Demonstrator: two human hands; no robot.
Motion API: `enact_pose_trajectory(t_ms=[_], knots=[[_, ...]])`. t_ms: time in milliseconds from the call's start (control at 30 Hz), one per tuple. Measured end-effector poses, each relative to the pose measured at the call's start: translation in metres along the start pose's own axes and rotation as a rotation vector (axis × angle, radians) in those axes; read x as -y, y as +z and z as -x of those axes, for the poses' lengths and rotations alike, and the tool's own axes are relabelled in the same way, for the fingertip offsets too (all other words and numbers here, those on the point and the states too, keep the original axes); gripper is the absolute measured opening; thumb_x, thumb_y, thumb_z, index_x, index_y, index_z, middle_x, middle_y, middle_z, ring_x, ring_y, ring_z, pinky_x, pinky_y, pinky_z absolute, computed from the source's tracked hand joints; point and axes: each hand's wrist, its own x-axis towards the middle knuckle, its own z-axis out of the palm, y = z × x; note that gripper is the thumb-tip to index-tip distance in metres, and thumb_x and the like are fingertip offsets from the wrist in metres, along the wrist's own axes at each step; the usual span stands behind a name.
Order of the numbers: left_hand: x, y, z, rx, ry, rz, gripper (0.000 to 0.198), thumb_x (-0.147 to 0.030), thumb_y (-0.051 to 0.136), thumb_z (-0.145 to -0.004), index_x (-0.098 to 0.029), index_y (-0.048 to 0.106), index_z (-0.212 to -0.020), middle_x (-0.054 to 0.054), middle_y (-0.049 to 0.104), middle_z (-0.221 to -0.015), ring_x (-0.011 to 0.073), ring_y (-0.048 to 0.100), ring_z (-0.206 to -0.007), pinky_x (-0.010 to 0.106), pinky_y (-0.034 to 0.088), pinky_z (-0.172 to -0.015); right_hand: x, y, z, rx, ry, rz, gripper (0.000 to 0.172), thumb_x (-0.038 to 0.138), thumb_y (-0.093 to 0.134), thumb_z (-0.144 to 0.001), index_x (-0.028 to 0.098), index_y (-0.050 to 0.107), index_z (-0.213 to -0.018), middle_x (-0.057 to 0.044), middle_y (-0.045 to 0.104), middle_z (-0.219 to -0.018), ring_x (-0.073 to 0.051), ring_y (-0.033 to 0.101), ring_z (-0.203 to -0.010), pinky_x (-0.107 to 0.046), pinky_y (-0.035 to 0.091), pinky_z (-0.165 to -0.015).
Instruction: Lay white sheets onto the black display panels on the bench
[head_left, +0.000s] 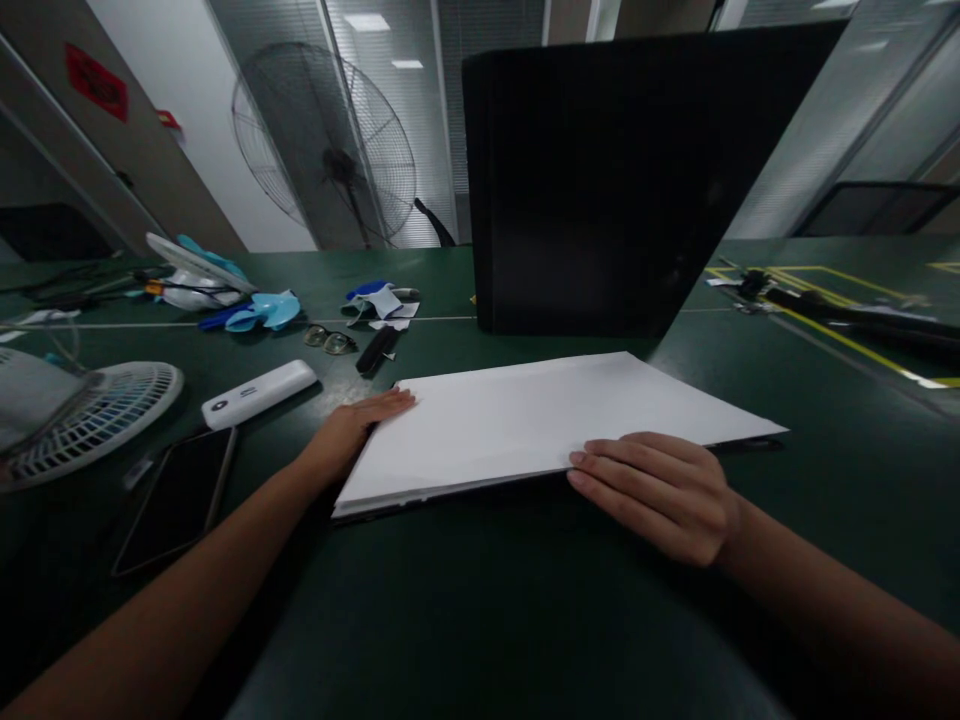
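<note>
A stack of white paper (517, 425) lies on the green table, with a thin dark layer, perhaps a cover, showing under its front and right edges. At the stack's left side, my left hand (352, 425) rests with its fingers stretched flat over the edge near the far corner. My right hand (667, 495) is at the front edge, right of the middle. Its fingers are pressed together on the paper's edge, and its thumb is hidden.
Behind the paper stands a large black panel (585, 190). To the left are a phone (178, 495), a white power bank (259, 393), a white fan (112, 410), eyeglasses (330, 340) and a small black object (377, 350). Blue gloves (262, 310) lie farther back.
</note>
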Motion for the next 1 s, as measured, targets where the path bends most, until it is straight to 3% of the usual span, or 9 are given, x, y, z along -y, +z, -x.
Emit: enact_pose_trajectory(t_ms=[133, 233, 400, 633, 800, 900, 1000], knots=[[-0.001, -0.001, 0.0, 0.024, 0.017, -0.037, 0.051, -0.041, 0.057, -0.098, -0.028, 0.064, -0.147, 0.003, 0.056, -0.157, 0.029, 0.05, -0.149, 0.055, 0.031, -0.129, 0.002, 0.018, 0.002, -0.003, -0.008, -0.029, 0.029, 0.014, 0.072, -0.098, 0.005, 0.069, -0.125, -0.014, 0.072, -0.119, -0.026, 0.071, -0.107, -0.036, 0.063, -0.077], [-0.002, -0.001, 0.0, 0.022, -0.002, -0.047, 0.049, -0.04, 0.052, -0.101, -0.029, 0.064, -0.147, 0.001, 0.056, -0.157, 0.028, 0.05, -0.149, 0.056, 0.031, -0.129, 0.004, 0.025, 0.002, 0.026, 0.007, -0.012, 0.025, 0.012, 0.066, -0.101, 0.005, 0.07, -0.124, -0.015, 0.072, -0.119, -0.026, 0.07, -0.109, -0.037, 0.063, -0.078], [-0.004, -0.001, 0.001, 0.032, 0.013, -0.049, 0.052, -0.038, 0.053, -0.099, -0.028, 0.063, -0.149, 0.003, 0.056, -0.157, 0.0292, 0.051, -0.148, 0.058, 0.032, -0.128, 0.003, 0.02, 0.002, -0.027, 0.023, -0.004, 0.017, 0.007, 0.059, -0.102, 0.002, 0.071, -0.114, -0.015, 0.074, -0.11, -0.025, 0.071, -0.103, -0.036, 0.062, -0.074], [-0.011, 0.003, 0.004, -0.041, 0.02, -0.045, 0.047, -0.038, 0.057, -0.097, -0.029, 0.065, -0.143, 0.007, 0.061, -0.153, 0.0311, 0.055, -0.143, 0.058, 0.037, -0.125, 0.013, 0.011, -0.013, -0.024, 0.035, -0.022, 0.021, 0.008, 0.051, -0.106, 0.003, 0.071, -0.111, -0.013, 0.074, -0.106, -0.022, 0.072, -0.099, -0.033, 0.06, -0.07], [-0.011, 0.004, -0.001, -0.064, -0.016, -0.006, 0.042, -0.035, 0.05, -0.1, -0.031, 0.07, -0.136, 0.005, 0.065, -0.144, 0.0306, 0.058, -0.136, 0.055, 0.039, -0.123, 0.017, -0.01, -0.03, 0.01, 0.106, -0.054, 0.017, 0.008, 0.057, -0.104, 0.003, 0.069, -0.115, -0.012, 0.074, -0.109, -0.022, 0.071, -0.1, -0.034, 0.06, -0.076], [-0.011, 0.009, -0.001, -0.129, -0.059, 0.047, 0.05, -0.038, 0.048, -0.101, -0.03, 0.057, -0.15, 0.006, 0.056, -0.154, 0.0297, 0.052, -0.143, 0.054, 0.038, -0.124, 0.021, -0.036, -0.03, 0.03, 0.194, -0.038, 0.02, 0.004, 0.061, -0.1, 0.006, 0.068, -0.119, -0.011, 0.073, -0.113, -0.021, 0.07, -0.103, -0.035, 0.06, -0.082], [-0.015, 0.013, 0.001, -0.131, -0.095, 0.033, 0.065, -0.048, 0.058, -0.097, -0.025, 0.048, -0.157, 0.011, 0.049, -0.16, 0.0324, 0.047, -0.148, 0.054, 0.037, -0.125, 0.035, -0.07, -0.013, 0.067, 0.295, 0.035, 0.028, 0.006, 0.064, -0.099, 0.013, 0.068, -0.126, -0.009, 0.072, -0.123, -0.021, 0.069, -0.109, -0.037, 0.057, -0.096]])
